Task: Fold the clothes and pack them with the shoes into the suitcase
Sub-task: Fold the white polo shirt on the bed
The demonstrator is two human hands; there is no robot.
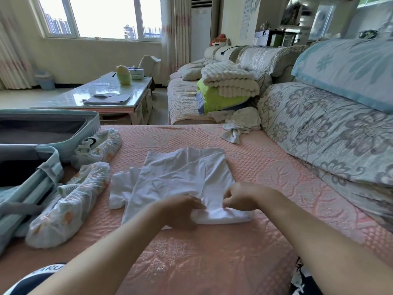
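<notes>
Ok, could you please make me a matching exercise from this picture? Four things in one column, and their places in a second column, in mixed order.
Things:
1. white shirt
2. suitcase
3. covered shoes
4. cream blanket

Places:
a. folded on a green cloth on the sofa
b. in the middle of the pink cover
c. lying open at the left edge
d. between the suitcase and the white shirt

Pairs: 1-b, 2-c, 3-d, 4-a

Pink couch [212,262]: garment [180,173], bagged shoes [70,201], suitcase [42,133]
</notes>
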